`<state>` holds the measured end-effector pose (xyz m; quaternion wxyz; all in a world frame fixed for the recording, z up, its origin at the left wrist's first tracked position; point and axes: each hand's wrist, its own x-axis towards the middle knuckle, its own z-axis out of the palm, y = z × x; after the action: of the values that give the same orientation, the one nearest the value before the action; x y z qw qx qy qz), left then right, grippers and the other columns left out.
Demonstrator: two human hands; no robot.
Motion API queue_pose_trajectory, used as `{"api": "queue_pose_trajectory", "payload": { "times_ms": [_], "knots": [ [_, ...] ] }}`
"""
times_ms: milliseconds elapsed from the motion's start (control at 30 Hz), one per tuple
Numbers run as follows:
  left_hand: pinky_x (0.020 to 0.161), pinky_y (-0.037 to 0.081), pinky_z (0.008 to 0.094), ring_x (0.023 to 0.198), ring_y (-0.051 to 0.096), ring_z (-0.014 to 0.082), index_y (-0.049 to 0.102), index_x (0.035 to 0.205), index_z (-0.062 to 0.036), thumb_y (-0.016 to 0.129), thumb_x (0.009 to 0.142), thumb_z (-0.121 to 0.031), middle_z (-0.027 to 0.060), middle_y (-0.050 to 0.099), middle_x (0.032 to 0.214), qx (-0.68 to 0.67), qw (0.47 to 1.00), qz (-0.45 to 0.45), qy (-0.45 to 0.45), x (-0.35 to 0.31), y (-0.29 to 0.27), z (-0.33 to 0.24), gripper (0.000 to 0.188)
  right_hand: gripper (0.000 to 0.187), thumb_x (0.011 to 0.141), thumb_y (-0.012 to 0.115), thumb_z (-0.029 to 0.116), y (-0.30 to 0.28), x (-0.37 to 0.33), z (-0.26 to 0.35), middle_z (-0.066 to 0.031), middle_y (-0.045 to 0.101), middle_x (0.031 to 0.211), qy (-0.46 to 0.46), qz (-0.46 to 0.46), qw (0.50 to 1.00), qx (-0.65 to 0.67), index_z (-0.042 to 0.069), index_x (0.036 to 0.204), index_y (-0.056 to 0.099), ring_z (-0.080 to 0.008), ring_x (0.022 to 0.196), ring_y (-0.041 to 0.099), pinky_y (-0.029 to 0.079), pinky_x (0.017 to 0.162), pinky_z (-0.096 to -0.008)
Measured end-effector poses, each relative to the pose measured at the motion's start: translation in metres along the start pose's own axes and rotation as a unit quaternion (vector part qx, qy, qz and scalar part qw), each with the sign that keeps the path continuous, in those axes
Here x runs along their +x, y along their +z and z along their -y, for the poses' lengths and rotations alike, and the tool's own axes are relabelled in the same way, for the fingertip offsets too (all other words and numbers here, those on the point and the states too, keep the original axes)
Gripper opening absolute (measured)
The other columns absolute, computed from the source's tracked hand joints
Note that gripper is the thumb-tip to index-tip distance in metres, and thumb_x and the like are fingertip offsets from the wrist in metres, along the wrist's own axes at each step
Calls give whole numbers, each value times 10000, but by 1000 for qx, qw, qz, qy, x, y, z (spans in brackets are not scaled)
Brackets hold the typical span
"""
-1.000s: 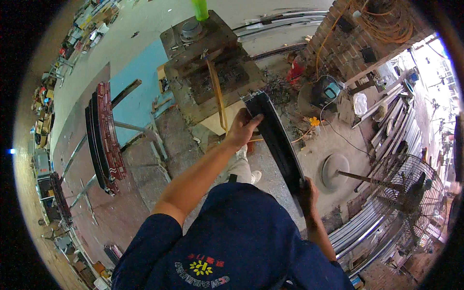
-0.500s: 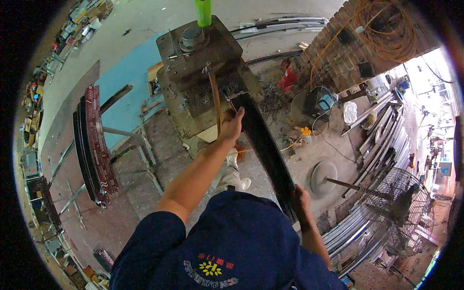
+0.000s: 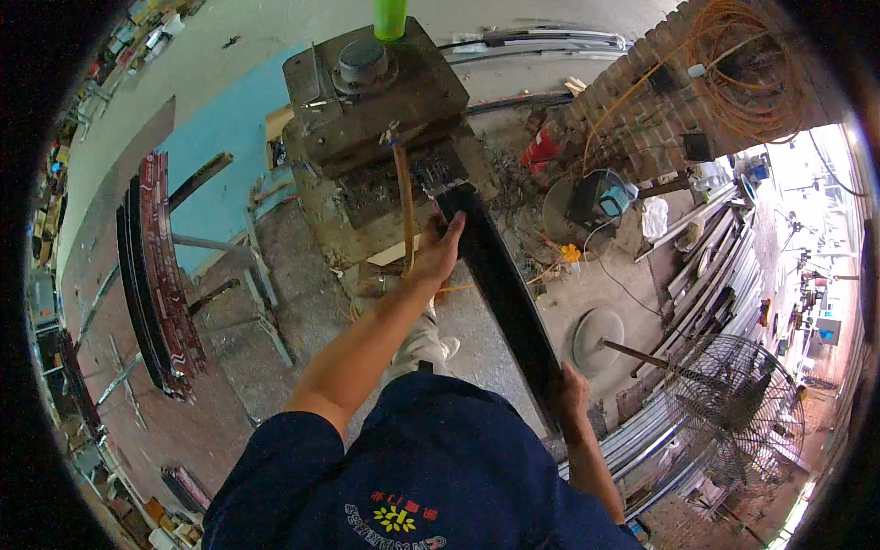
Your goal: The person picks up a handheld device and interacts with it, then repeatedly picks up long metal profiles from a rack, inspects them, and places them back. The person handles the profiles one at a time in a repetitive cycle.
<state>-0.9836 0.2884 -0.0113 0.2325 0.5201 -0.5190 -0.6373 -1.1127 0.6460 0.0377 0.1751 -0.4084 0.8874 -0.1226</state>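
Observation:
A long dark metal channel slants from the machine toward my right side, its far end at the bed of a heavy, dirty press-like machine. Near that far end my left hand grips the channel's left edge, thumb on top. My right hand is closed round the right edge close to my body. Just left of the channel, a brownish upright lever rises from the machine in front of my left hand. Some fingers of both hands are hidden behind the channel.
Left, a stack of dark and reddish profiles rests on metal stands. At right are a round-based pedestal fan and long metal bars. A brick pillar with coiled orange hose stands far right. A green bottle tops the machine.
My view has shifted slightly. Both hands keep their hold on the channel, whose far end stays by the machine bed.

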Motion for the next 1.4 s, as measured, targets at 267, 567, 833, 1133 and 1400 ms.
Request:
{"api": "queue_pose_trajectory", "payload": {
  "times_ms": [267, 567, 833, 1133, 1400],
  "knots": [
    [1065, 341, 402, 1329, 408, 356, 366, 1411, -17, 519, 928, -563, 199, 436, 1429, -10, 999, -5, 30, 6, 5, -15, 745, 165, 863, 583, 206, -2, 11, 28, -262, 575, 745, 35, 6, 999, 19, 46, 829, 563, -471, 756, 567, 433, 614, -516],
    [1155, 223, 424, 1441, 179, 387, 118, 1523, -29, 368, 886, -718, 218, 182, 1563, 137, 990, 26, -25, 57, 5, 27, 972, 221, 909, 526, 236, -18, 27, 55, -246, 601, 741, 35, 15, 998, -45, 35, 838, 583, -471, 757, 582, 447, 661, -538],
    [1158, 222, 441, 1428, 214, 395, 161, 1513, -22, 342, 903, -697, 230, 199, 1552, 182, 983, 28, -10, 75, 9, 29, 927, 224, 903, 512, 217, -10, 23, 56, -273, 618, 786, 21, 24, 999, -28, 20, 868, 612, -476, 816, 597, 460, 693, -544],
    [1163, 208, 441, 1445, 177, 377, 153, 1514, -21, 301, 883, -751, 205, 172, 1569, 118, 982, 117, 94, 141, -2, 103, 975, 159, 815, 606, 203, -6, 25, 54, -221, 631, 737, 1, 24, 998, -65, 48, 828, 572, -427, 744, 625, 477, 630, -495],
    [1167, 173, 479, 1452, 153, 377, 170, 1517, -27, 239, 822, -836, 221, 165, 1565, 228, 970, 80, -5, 84, -6, 23, 1069, 299, 922, 494, 279, -20, 29, 66, -278, 635, 841, 43, 57, 997, -31, 16, 856, 619, -452, 824, 620, 486, 719, -521]
  ]
}}
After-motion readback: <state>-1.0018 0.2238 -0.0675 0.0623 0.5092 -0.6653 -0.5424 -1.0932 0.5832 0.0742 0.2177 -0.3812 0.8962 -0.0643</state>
